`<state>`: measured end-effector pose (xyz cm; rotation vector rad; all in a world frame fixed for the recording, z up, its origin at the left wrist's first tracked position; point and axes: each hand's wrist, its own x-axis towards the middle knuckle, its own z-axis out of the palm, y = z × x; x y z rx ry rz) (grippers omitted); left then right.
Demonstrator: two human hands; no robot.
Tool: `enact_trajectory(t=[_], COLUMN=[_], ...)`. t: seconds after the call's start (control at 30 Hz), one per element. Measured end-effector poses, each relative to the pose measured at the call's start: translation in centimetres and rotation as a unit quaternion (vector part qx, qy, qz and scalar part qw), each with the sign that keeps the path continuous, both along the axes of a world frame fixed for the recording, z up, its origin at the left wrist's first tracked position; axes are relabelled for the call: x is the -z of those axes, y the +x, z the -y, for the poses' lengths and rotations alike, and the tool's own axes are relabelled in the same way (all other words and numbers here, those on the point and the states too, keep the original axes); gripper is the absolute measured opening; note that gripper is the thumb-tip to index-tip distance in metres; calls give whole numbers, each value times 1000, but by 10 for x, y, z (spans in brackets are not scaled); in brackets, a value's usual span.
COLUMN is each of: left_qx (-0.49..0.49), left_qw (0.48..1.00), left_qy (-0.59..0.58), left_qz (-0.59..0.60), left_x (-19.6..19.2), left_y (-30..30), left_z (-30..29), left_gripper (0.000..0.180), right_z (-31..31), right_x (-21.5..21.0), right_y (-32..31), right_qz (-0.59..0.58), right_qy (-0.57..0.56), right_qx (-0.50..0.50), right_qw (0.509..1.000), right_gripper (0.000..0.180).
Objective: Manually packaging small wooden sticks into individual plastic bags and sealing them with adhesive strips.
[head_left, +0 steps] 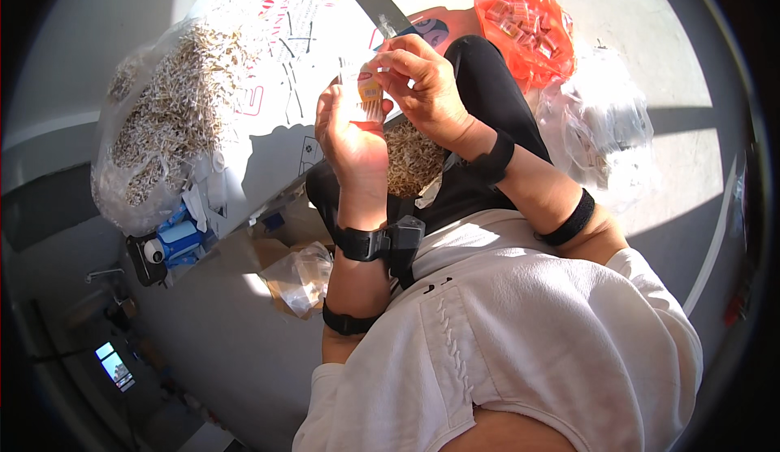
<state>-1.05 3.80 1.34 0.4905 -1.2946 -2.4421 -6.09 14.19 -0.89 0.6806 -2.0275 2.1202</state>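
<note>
A small clear packet [370, 93] with a yellow and red label stands in my left hand [357, 147], whose fingers wrap round its sides. Thin wooden sticks, apparently cotton swabs, show through its lower end. My right hand [431, 94] pinches at the packet's upper edge with thumb and forefinger; the exact grip is partly hidden. Below both hands, a heap of loose cotton swabs [410, 159] lies at my lap. To the left, a large clear bag [130, 184] bulges with many more swabs on a white printed board [280, 127].
A red plastic bag [540, 66] of small labelled packets lies at the far right, with a clear bag [597, 123] nearer me. A blue-and-white bottle [175, 245] is at the board's left edge. Crumpled clear plastic [305, 277] lies by my left forearm. A lit phone screen [114, 367] glows at lower left.
</note>
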Motion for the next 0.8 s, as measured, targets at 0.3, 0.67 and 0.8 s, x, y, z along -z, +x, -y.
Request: enact_trajectory(t=[0.3, 0.67, 0.8], left_qx=[6, -18, -8], left_qw=[1000, 998, 998], left_qy=[13, 33, 36], left_qz=[5, -46, -48], left_x=[5, 2, 3], left_y=[4, -1, -1], left_z=[3, 1, 2], left_gripper=[26, 25, 27], right_z=[-2, 3, 3], right_x=[-1, -6, -6], right_y=[0, 7, 6], right_qz=[-5, -3, -11], right_qy=[110, 22, 21], right_qx=[-15, -20, -8], right_qw=[994, 1000, 1000], right_gripper=[16, 22, 23])
